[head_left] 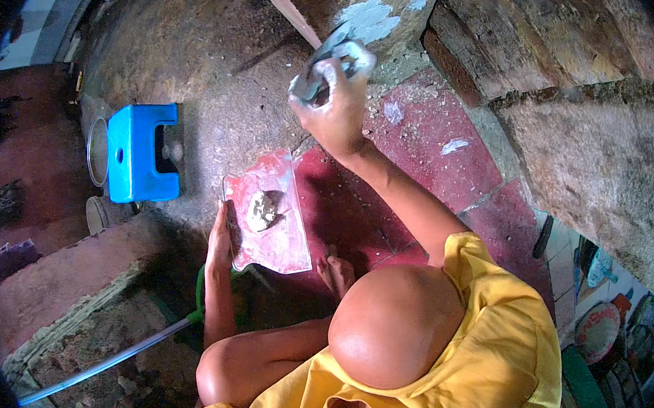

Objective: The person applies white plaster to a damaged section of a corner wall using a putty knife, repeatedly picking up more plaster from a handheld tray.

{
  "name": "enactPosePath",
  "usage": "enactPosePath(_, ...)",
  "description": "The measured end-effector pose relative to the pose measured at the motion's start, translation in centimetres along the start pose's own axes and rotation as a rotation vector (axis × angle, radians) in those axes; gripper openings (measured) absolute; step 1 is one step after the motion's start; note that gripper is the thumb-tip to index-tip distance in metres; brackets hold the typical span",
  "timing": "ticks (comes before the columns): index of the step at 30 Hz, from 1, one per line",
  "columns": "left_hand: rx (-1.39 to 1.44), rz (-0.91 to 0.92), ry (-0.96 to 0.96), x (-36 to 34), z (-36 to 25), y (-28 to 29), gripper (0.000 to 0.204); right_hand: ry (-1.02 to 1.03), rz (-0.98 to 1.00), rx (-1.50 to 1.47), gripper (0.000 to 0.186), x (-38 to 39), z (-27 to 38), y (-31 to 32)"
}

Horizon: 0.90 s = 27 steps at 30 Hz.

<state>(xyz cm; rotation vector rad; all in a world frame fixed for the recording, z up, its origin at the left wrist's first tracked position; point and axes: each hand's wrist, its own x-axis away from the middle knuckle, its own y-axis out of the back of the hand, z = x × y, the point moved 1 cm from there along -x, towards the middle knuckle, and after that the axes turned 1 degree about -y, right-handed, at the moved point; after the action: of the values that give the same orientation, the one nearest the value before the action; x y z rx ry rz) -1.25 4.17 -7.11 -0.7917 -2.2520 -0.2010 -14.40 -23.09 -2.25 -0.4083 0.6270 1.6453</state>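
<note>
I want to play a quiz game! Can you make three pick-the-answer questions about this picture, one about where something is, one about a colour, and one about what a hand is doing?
1. Where is the lump of putty?
A on the flat board
B on the stool
C in a bucket

2. What colour is the small stool?
A green
B blue
C white

3. What is the right hand doing?
A resting open
B pointing
C gripping a trowel

Answers: 1 A, the lump sits on the board by the left hand. 2 B, it is bright blue. 3 C, fingers wrap the tool.
</note>
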Motion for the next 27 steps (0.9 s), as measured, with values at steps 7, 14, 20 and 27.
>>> enactPosePath(7,-0.101,-0.08,0.023,1.1,-0.9,-1.7,0.05,-0.04,-0.03,-0.124,0.029,3.7,0.4,2.8)
enactPosePath(14,-0.119,-0.038,0.029,0.8,-0.5,-1.2,0.053,-0.06,-0.201,0.157,0.036,0.8,-4.2,6.5)
enactPosePath(20,-0.096,-0.05,0.021,1.3,-0.6,-1.4,0.052,-0.047,-0.163,0.225,0.045,0.8,-5.0,4.8)
enactPosePath(27,-0.118,-0.083,0.044,1.3,-0.5,-1.0,0.052,0.024,-0.188,0.235,0.034,-0.3,-4.7,2.1)
